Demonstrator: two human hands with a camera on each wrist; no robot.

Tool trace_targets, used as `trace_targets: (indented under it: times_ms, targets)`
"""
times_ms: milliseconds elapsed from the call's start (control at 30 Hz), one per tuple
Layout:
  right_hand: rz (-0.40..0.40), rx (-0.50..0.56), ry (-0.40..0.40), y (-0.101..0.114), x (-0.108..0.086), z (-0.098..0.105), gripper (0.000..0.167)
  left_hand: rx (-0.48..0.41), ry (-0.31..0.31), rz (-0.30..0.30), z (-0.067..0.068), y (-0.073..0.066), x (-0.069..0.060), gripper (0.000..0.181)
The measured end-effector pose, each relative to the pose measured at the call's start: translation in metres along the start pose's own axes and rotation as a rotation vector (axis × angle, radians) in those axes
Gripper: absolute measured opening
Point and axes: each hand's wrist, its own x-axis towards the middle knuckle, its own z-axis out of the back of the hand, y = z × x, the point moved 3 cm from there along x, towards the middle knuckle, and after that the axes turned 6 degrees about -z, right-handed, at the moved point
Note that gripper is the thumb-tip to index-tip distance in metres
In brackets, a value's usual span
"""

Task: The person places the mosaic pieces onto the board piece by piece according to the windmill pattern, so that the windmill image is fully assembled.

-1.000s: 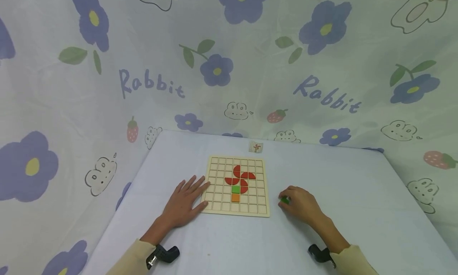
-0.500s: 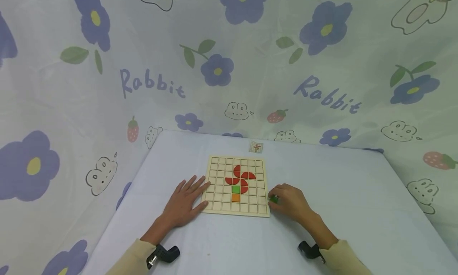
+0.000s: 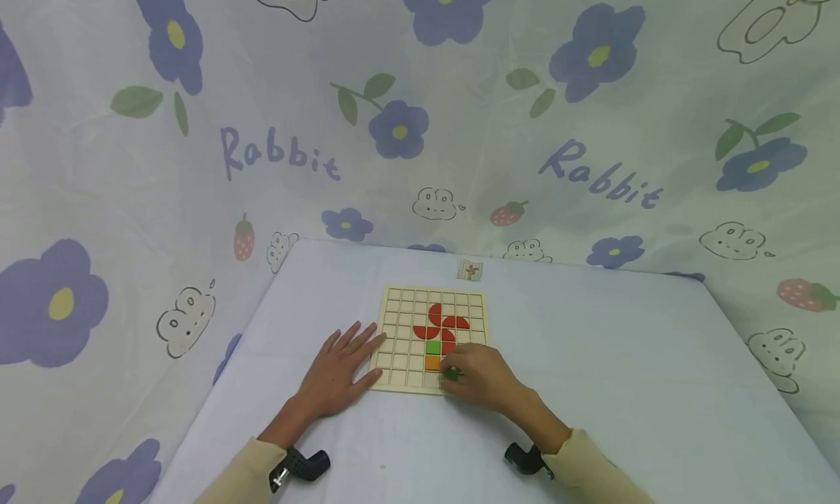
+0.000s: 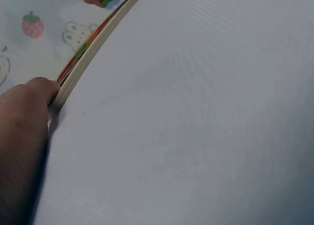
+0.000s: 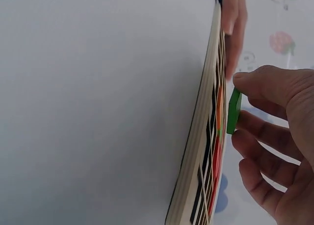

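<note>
A wooden grid board lies on the white table, holding several red rounded pieces, a green square and an orange square below it. My left hand lies spread at the board's left edge, fingertips touching the rim. Over the board's lower right part, my right hand pinches a green tile between thumb and fingers. In the right wrist view the tile is held tilted, just off the board's surface. The squares beneath that hand are hidden.
Behind the board lies a small picture card with a red pinwheel pattern. The white table extends on both sides. A printed cloth curtain stands along the table's back and left side.
My right hand has moved left with the green tile, from the table beside the board to above its lower right squares. The left hand has stayed put.
</note>
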Motion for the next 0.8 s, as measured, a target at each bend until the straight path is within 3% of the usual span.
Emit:
trace_targets:
  times_ms: [333,800]
  targets:
    - [0.136,-0.071,0.049,0.025,0.015,-0.019,0.011,-0.001,-0.019,-0.02,0.0,0.0,0.001,0.063]
    - [0.076,-0.077,0.149,0.023,0.018,-0.021,0.014,-0.011,-0.005,-0.015,0.0,0.0,0.001,0.062]
